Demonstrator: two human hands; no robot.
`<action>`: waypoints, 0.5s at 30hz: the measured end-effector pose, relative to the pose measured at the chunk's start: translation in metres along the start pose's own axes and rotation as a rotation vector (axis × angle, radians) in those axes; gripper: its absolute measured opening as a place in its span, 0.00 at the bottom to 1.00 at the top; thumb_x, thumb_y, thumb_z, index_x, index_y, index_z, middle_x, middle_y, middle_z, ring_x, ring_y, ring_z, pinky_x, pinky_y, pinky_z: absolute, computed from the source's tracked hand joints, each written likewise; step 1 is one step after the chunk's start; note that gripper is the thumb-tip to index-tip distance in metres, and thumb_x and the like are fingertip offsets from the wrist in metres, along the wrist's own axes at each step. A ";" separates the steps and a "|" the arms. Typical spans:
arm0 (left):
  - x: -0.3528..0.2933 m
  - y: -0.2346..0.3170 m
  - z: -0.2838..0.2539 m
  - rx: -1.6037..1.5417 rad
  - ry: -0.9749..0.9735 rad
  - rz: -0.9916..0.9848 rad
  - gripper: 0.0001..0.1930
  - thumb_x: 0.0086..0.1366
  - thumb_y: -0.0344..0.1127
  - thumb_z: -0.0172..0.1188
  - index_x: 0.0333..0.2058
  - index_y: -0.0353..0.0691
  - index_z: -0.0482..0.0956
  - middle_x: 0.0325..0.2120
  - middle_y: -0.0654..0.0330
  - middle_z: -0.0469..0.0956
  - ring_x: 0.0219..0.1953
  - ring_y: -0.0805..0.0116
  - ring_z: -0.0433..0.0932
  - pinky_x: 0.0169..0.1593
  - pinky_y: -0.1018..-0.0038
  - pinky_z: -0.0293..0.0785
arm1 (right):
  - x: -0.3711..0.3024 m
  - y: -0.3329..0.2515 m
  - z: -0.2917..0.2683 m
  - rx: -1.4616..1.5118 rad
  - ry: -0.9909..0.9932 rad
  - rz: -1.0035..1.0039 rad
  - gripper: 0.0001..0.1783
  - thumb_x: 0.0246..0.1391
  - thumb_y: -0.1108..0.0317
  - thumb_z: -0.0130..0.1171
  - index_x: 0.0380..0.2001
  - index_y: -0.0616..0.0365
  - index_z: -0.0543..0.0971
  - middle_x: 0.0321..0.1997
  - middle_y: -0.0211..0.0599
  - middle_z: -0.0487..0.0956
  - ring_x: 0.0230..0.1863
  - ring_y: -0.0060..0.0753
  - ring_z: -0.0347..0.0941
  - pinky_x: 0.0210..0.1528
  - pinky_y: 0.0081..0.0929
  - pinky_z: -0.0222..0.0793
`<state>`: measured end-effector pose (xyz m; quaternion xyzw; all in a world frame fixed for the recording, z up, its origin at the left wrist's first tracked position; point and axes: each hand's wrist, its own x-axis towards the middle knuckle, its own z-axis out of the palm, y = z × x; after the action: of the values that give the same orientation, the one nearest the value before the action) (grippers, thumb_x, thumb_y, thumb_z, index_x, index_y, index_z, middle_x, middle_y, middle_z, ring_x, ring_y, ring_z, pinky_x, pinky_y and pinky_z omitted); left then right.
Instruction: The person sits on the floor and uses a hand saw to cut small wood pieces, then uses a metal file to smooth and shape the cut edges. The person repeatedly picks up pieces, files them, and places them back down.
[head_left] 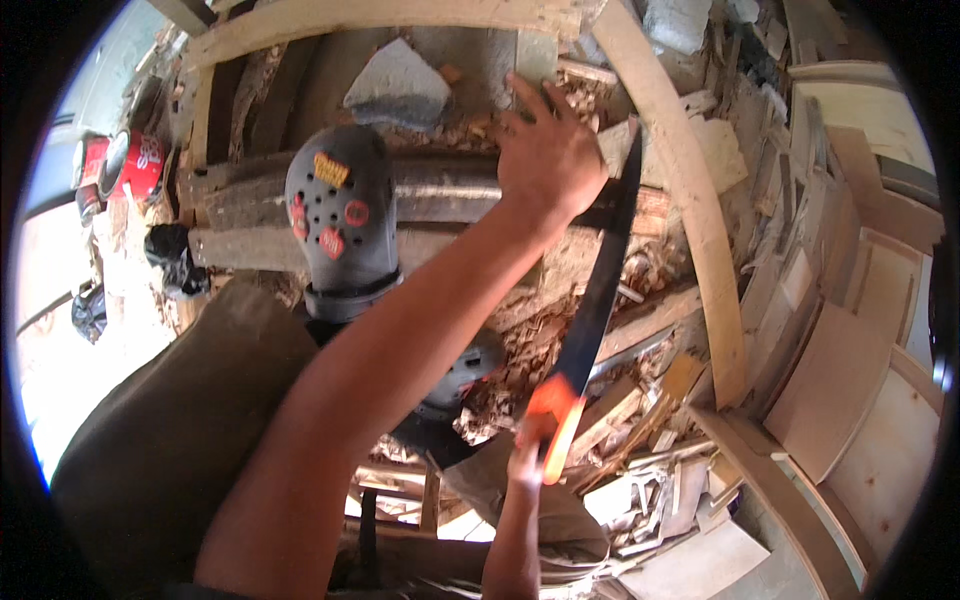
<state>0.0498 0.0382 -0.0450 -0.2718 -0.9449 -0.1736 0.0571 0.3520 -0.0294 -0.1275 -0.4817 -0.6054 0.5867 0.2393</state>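
Note:
My left hand (550,155) reaches across the dark wooden beam (445,190), its fingers spread and pointing away from me. The palm side is hidden, so how firmly it rests there cannot be seen. Lower down, my right hand (526,455) is wrapped round the orange handle of a handsaw (602,300). The saw's long dark blade slants up and right, past the wrist of my left hand, over the right-hand part of the beam. Whether its teeth touch the wood is unclear. One foot in a grey clog (345,210) stands on the beam, left of my left hand.
A pale curved board (690,190) arcs down the right of the saw. Wood chips and offcuts (640,500) litter the floor. Stacked panels (840,380) lie at the far right. Beyond the beam is a grey stone slab (398,85); a red can (140,165) stands far left.

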 end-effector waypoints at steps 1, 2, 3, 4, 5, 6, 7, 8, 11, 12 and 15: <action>-0.004 0.002 -0.002 0.021 -0.099 -0.010 0.33 0.69 0.43 0.50 0.63 0.20 0.59 0.58 0.14 0.56 0.48 0.21 0.75 0.46 0.48 0.81 | -0.014 -0.009 -0.004 0.049 0.012 0.069 0.19 0.61 0.69 0.57 0.55 0.62 0.75 0.47 0.37 0.80 0.42 0.28 0.75 0.46 0.29 0.74; -0.001 0.003 -0.003 0.060 -0.107 -0.012 0.32 0.69 0.44 0.50 0.62 0.20 0.61 0.58 0.15 0.56 0.47 0.23 0.76 0.44 0.51 0.82 | -0.025 -0.014 -0.008 0.107 0.030 0.130 0.19 0.62 0.69 0.57 0.54 0.63 0.75 0.48 0.36 0.79 0.43 0.28 0.75 0.47 0.29 0.74; 0.001 0.002 -0.003 -0.021 -0.046 -0.024 0.34 0.67 0.43 0.51 0.63 0.20 0.60 0.60 0.16 0.54 0.50 0.25 0.75 0.48 0.49 0.79 | -0.037 -0.015 -0.013 0.180 0.044 0.179 0.18 0.62 0.70 0.58 0.54 0.63 0.75 0.49 0.35 0.79 0.44 0.27 0.75 0.49 0.29 0.74; 0.002 0.001 -0.005 -0.099 -0.074 -0.041 0.35 0.65 0.42 0.51 0.64 0.20 0.58 0.62 0.17 0.51 0.52 0.26 0.73 0.52 0.47 0.76 | -0.048 -0.011 -0.017 0.281 0.061 0.194 0.18 0.62 0.71 0.58 0.53 0.63 0.75 0.49 0.35 0.79 0.44 0.27 0.75 0.49 0.29 0.74; -0.004 0.002 -0.006 -0.162 -0.207 -0.083 0.37 0.63 0.40 0.52 0.65 0.20 0.57 0.64 0.18 0.48 0.55 0.27 0.71 0.55 0.46 0.72 | -0.062 -0.005 -0.023 0.209 0.091 0.200 0.17 0.62 0.71 0.58 0.53 0.63 0.75 0.49 0.35 0.79 0.45 0.27 0.75 0.50 0.29 0.74; 0.000 -0.002 -0.007 -0.152 -0.206 -0.059 0.36 0.61 0.39 0.53 0.63 0.20 0.60 0.62 0.18 0.52 0.52 0.29 0.74 0.51 0.46 0.75 | -0.074 0.004 -0.026 0.179 0.113 0.140 0.18 0.61 0.72 0.57 0.54 0.63 0.75 0.48 0.35 0.79 0.44 0.27 0.75 0.50 0.29 0.75; -0.002 0.000 -0.007 -0.088 -0.186 -0.044 0.35 0.61 0.37 0.53 0.63 0.20 0.60 0.62 0.18 0.54 0.51 0.30 0.75 0.50 0.48 0.77 | -0.088 0.013 -0.030 0.157 0.130 0.060 0.18 0.61 0.73 0.57 0.55 0.63 0.75 0.47 0.35 0.79 0.43 0.27 0.75 0.50 0.30 0.75; 0.001 -0.002 -0.008 -0.114 -0.192 -0.054 0.34 0.63 0.38 0.52 0.63 0.20 0.60 0.62 0.19 0.52 0.52 0.30 0.74 0.51 0.48 0.76 | -0.099 0.020 -0.034 0.134 0.131 -0.013 0.19 0.61 0.74 0.56 0.55 0.62 0.75 0.46 0.35 0.79 0.43 0.28 0.75 0.50 0.30 0.75; 0.000 0.002 -0.011 -0.099 -0.209 -0.089 0.36 0.67 0.41 0.50 0.67 0.22 0.53 0.64 0.19 0.49 0.53 0.29 0.73 0.54 0.48 0.75 | -0.104 0.019 -0.033 -0.005 0.128 -0.140 0.17 0.60 0.73 0.57 0.53 0.61 0.75 0.41 0.33 0.78 0.38 0.27 0.74 0.44 0.29 0.73; 0.000 0.005 -0.012 -0.099 -0.193 -0.094 0.39 0.68 0.42 0.50 0.69 0.24 0.46 0.64 0.18 0.48 0.52 0.30 0.73 0.54 0.48 0.75 | -0.099 0.008 -0.030 -0.049 0.105 -0.245 0.15 0.60 0.72 0.57 0.51 0.61 0.75 0.39 0.32 0.77 0.36 0.26 0.73 0.41 0.28 0.72; 0.001 0.006 -0.016 -0.117 -0.222 -0.117 0.41 0.68 0.40 0.51 0.70 0.26 0.41 0.64 0.19 0.48 0.53 0.30 0.73 0.55 0.49 0.75 | -0.042 -0.035 -0.009 -0.082 0.047 -0.206 0.11 0.61 0.70 0.58 0.46 0.59 0.76 0.33 0.30 0.76 0.29 0.25 0.71 0.33 0.27 0.69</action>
<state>0.0521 0.0377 -0.0280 -0.2368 -0.9479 -0.2001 -0.0738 0.3672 -0.0562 -0.0813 -0.4401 -0.6693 0.5223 0.2926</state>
